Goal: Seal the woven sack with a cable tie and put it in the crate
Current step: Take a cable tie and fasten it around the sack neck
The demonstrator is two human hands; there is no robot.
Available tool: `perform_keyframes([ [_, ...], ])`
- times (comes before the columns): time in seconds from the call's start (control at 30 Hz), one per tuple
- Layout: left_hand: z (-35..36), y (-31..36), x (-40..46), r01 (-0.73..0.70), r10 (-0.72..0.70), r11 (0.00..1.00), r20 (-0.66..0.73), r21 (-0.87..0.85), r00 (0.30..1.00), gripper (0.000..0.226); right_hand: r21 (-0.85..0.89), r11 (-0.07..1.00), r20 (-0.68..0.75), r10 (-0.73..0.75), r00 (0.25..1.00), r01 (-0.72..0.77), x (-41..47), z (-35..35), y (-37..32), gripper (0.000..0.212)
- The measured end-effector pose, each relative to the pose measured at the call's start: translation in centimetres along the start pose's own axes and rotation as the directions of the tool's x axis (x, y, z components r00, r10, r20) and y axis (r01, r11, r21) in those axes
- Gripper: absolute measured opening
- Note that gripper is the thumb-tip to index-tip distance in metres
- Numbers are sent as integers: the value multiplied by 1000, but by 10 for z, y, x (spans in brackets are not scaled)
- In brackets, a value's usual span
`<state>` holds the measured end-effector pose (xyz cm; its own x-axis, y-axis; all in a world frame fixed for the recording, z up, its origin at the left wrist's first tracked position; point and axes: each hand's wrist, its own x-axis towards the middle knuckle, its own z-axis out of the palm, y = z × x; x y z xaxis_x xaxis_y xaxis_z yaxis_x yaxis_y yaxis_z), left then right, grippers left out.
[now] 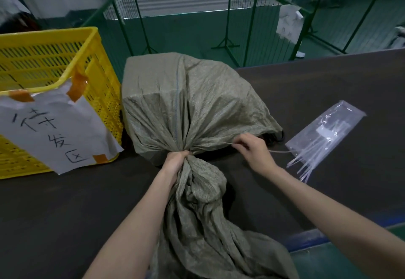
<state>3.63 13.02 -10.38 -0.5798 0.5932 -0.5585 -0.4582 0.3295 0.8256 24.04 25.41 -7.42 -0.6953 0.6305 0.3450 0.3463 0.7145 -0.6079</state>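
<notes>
A grey-green woven sack [186, 94] lies bulging on the dark table, its loose mouth trailing toward me. My left hand [175, 160] grips the gathered neck of the sack tightly. My right hand [252, 149] pinches a thin white cable tie [279, 151] just right of the neck; the tie runs from the sack fabric out past my fingers to the right. The yellow slatted crate [65, 59] stands left of the sack, touching it, with a handwritten paper sign taped to its front.
A clear plastic bag of white cable ties [324, 134] lies on the table [328, 86] to the right. Green wire barriers [243, 16] stand behind the table on a green floor. The table's near edge runs at the lower right.
</notes>
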Motion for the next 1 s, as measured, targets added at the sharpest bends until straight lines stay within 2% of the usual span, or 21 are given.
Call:
perform_keyframes([
  [0.13,0,9,-9,55,-52,998,82,-34,995,24,141,989,-6,-42,999,42,11,13,-49,5],
  [0.23,3,16,-16,61,-57,998,120,-31,991,18,160,984,-34,-68,997,72,21,17,-78,12],
  [0.4,3,15,-20,98,-85,992,145,-84,986,11,36,998,83,52,995,-56,36,21,-86,16],
  [0.53,5,12,-21,97,-78,985,134,-141,988,17,-110,984,213,163,963,-142,30,21,-65,15],
  [0.63,6,11,-23,75,-61,989,117,-124,991,22,-157,973,278,209,938,-170,25,24,-57,14],
  [0.8,5,9,-25,78,-70,993,92,-92,993,33,-150,973,272,214,938,-178,24,33,-62,15],
  [1.0,10,9,-30,63,-60,992,34,-105,998,12,-171,971,290,214,933,-169,27,42,-68,15],
])
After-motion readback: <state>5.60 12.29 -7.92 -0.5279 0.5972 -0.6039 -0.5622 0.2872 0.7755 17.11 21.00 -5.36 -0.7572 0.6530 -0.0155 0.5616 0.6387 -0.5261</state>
